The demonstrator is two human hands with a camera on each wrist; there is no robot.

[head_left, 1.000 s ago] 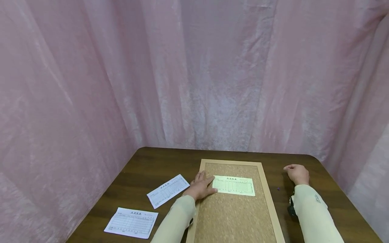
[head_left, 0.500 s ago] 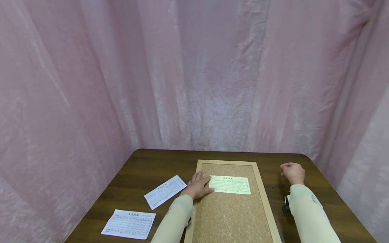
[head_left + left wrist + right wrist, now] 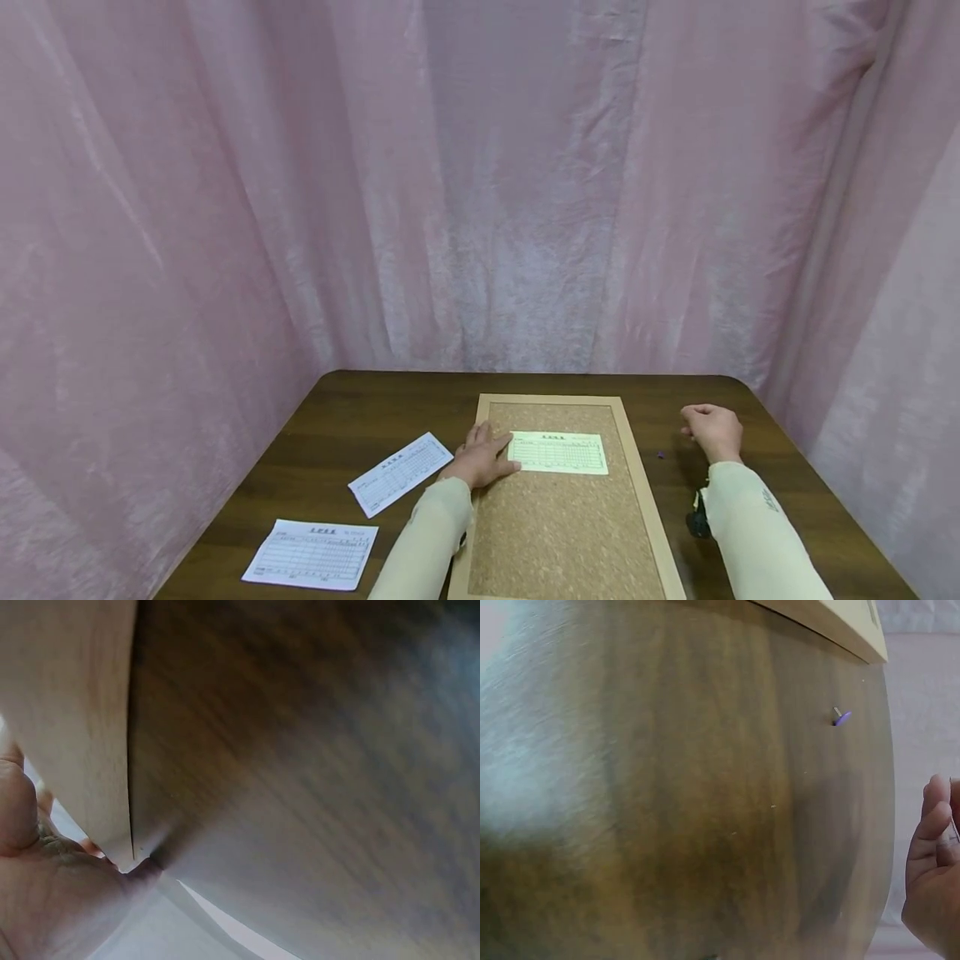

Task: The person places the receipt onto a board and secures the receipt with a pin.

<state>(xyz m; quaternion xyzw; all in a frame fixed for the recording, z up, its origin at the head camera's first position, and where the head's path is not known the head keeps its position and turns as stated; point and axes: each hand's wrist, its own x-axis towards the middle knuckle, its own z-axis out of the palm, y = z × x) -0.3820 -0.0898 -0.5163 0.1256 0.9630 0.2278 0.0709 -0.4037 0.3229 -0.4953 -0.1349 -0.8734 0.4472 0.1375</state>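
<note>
Three paper forms, one cork board, one purple pin, two hands on a dark wood table.

Left hand (image 3: 480, 458) lies flat, fingers straight, pressing the left edge of the pale yellow form (image 3: 558, 452) that sits on the upper part of the cork board (image 3: 562, 533), inside its light wood frame. Right hand (image 3: 712, 429) rests loosely curled, grasping nothing, on bare table (image 3: 360, 408) right of the board; purple pin (image 3: 661, 455) just beside it. Two white forms (image 3: 400, 472) (image 3: 311, 554) lie left of the board, apart. Pink curtain (image 3: 480, 183) closes in three sides.
</note>
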